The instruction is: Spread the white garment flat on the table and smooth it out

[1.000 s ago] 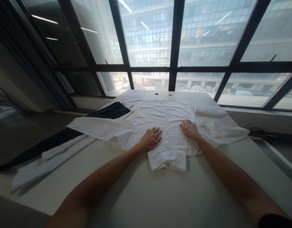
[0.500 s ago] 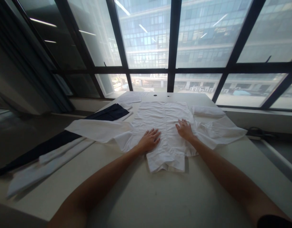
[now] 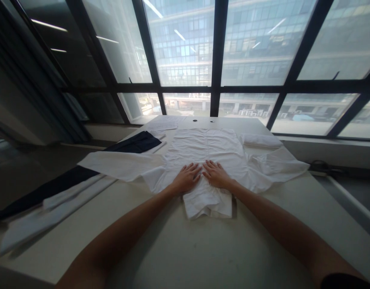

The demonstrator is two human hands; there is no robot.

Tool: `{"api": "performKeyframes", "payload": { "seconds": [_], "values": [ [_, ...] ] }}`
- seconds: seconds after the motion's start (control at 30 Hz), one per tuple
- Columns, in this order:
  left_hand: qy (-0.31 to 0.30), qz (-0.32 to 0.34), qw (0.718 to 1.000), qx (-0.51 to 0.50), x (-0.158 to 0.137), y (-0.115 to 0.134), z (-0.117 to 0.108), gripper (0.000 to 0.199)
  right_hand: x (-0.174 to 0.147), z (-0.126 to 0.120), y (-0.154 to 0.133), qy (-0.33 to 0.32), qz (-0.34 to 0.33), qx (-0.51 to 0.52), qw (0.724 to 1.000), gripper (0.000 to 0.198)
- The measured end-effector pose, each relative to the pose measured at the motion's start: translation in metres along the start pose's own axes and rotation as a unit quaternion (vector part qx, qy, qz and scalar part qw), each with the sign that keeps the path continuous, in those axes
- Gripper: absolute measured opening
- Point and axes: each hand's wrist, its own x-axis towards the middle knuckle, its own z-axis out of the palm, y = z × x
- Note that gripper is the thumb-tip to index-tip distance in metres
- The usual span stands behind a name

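A white shirt (image 3: pixel 203 146) lies spread on the table, its sleeves stretched out to both sides and its collar end toward me. Wrinkles run across its body. My left hand (image 3: pixel 187 177) rests flat on the cloth just left of the middle, fingers apart. Close beside it, my right hand (image 3: pixel 216 175) lies flat too, its fingertips almost meeting those of the left. Both hands press on the shirt near the collar (image 3: pixel 207 204) and grip nothing. The cloth under the palms is hidden.
On the left of the white table (image 3: pixel 185 249) lie dark navy cloth (image 3: pixel 136 143) and white folded garments (image 3: pixel 49 220), some over the edge. A folded white cloth (image 3: pixel 261 140) sits at the back right. Large windows (image 3: pixel 187 44) stand behind the table.
My right hand has slid left and toward me across the shirt, coming beside the left hand. The left hand has stayed nearly in place.
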Motion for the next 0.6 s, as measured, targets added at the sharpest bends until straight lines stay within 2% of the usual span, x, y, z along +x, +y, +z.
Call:
{"api": "performKeyframes", "payload": {
  "seconds": [0.3, 0.47, 0.6],
  "values": [
    [-0.007, 0.004, 1.000, 0.006, 0.001, -0.002, 0.002, 0.051, 0.004, -0.001, 0.017, 0.001, 0.085, -0.006, 0.996, 0.064],
    [-0.001, 0.005, 1.000, 0.004, 0.001, -0.003, 0.002, 0.051, 0.004, -0.009, 0.048, 0.006, 0.173, -0.031, 0.984, 0.066],
    [0.000, 0.002, 1.000, 0.003, 0.001, -0.003, 0.002, 0.052, -0.002, -0.015, 0.079, -0.003, 0.214, -0.053, 0.975, 0.066]
  ]
}}
